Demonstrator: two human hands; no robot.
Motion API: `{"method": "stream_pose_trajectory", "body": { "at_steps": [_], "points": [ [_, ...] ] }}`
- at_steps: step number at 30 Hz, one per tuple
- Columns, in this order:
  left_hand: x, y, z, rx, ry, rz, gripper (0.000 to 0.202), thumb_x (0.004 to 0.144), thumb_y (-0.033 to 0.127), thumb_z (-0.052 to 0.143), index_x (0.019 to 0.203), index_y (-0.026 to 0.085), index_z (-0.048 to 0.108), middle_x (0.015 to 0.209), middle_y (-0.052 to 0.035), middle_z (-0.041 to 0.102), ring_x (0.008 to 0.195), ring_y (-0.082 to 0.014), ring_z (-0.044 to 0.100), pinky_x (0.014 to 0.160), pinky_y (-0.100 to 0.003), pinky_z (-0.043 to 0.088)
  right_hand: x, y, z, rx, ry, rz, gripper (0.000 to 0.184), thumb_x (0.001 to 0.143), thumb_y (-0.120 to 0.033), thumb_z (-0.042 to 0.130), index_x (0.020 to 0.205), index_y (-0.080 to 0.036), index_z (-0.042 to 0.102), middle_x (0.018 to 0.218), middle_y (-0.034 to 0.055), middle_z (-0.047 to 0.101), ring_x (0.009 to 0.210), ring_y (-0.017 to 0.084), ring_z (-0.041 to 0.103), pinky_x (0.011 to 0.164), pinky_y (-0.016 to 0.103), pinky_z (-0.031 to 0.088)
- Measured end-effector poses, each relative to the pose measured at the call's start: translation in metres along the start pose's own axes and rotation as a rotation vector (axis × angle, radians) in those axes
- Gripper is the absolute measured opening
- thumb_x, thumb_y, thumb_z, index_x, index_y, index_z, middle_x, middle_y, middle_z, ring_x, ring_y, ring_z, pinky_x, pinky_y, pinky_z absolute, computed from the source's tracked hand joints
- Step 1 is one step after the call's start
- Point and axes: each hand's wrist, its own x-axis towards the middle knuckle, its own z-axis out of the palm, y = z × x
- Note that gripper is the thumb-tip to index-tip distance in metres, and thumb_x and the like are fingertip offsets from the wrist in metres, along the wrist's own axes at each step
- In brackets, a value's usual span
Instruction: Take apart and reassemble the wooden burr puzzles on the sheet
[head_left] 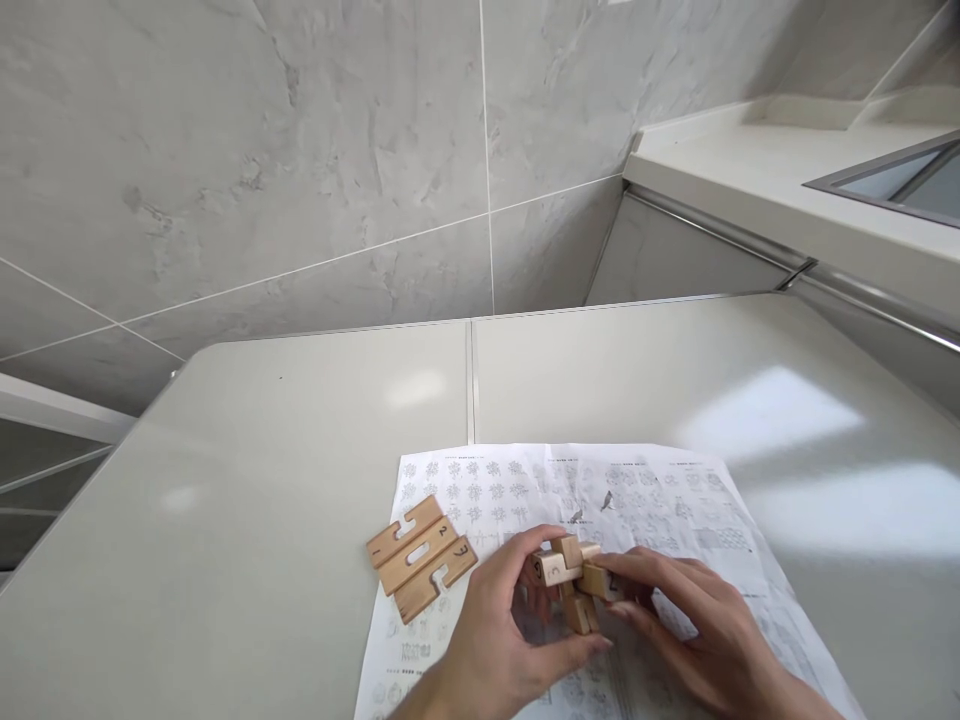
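Both my hands hold a small cluster of interlocked wooden puzzle pieces [574,583] above a printed instruction sheet [600,500]. My left hand [502,640] wraps the cluster from the left, thumb underneath and fingers over the top. My right hand [694,625] pinches it from the right with fingers closed on a piece. Three loose notched wooden bars [421,556], marked with handwritten numbers, lie side by side on the sheet's left edge, a short way left of my left hand.
The sheet lies on a pale grey table [262,480] with a seam down its middle. A grey tiled wall [300,150] rises behind it. A white counter with an inset sink [892,180] stands at the right.
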Motion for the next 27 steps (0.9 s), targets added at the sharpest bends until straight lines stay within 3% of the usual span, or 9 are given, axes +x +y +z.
{"method": "stream_pose_trajectory", "body": {
  "at_steps": [5,10,14,19,23,27],
  "points": [
    [-0.001,-0.005,-0.001,0.111,-0.009,0.042,0.072,0.076,0.036,0.101,0.140,0.035,0.068,0.121,-0.0044,0.075,0.100,-0.0229,0.073,0.086,-0.030,0.061,0.004,-0.005,-0.002,0.020,-0.027,-0.030,0.026,0.111,-0.019,0.052,0.132,-0.031,0.061,0.082,-0.0024,0.082,0.062,0.018,0.078,0.059,0.025,0.060],
    [-0.001,-0.015,-0.004,0.290,-0.025,0.081,0.078,0.072,0.044,0.103,0.142,0.038,0.069,0.107,-0.0019,0.066,0.080,-0.0174,0.057,0.076,-0.030,0.055,0.008,-0.012,-0.004,0.064,-0.086,-0.035,0.031,0.111,-0.018,0.048,0.137,-0.032,0.058,0.087,-0.0024,0.084,0.065,0.018,0.079,0.064,0.024,0.063],
    [0.000,-0.018,-0.005,0.287,-0.036,0.105,0.078,0.075,0.051,0.101,0.145,0.042,0.067,0.122,-0.0042,0.058,0.079,-0.0152,0.053,0.076,-0.030,0.054,0.009,-0.013,-0.005,0.093,-0.083,-0.014,0.032,0.111,-0.019,0.050,0.137,-0.034,0.058,0.085,-0.0030,0.083,0.062,0.017,0.077,0.061,0.023,0.061],
    [0.001,-0.014,-0.005,0.208,-0.085,0.144,0.076,0.077,0.051,0.099,0.144,0.039,0.064,0.129,-0.0047,0.065,0.087,-0.0175,0.059,0.078,-0.029,0.054,0.005,-0.012,-0.005,0.128,-0.064,0.012,0.023,0.113,-0.028,0.054,0.134,-0.034,0.061,0.082,-0.0021,0.081,0.060,0.017,0.075,0.060,0.024,0.060],
    [0.000,-0.009,-0.005,0.238,-0.106,0.102,0.078,0.077,0.048,0.100,0.145,0.037,0.062,0.121,-0.0029,0.073,0.096,-0.0223,0.067,0.087,-0.032,0.055,0.004,-0.011,-0.004,0.136,-0.046,0.030,0.020,0.114,-0.037,0.055,0.132,-0.034,0.064,0.081,-0.0019,0.082,0.059,0.017,0.075,0.059,0.024,0.060],
    [-0.002,-0.006,-0.006,0.227,-0.104,0.059,0.079,0.077,0.049,0.099,0.146,0.036,0.063,0.133,-0.0058,0.073,0.109,-0.0272,0.070,0.100,-0.039,0.057,0.006,-0.011,-0.003,0.186,-0.038,0.040,0.021,0.116,-0.044,0.052,0.129,-0.035,0.065,0.081,-0.0024,0.081,0.059,0.017,0.076,0.059,0.023,0.059]
  ]
}}
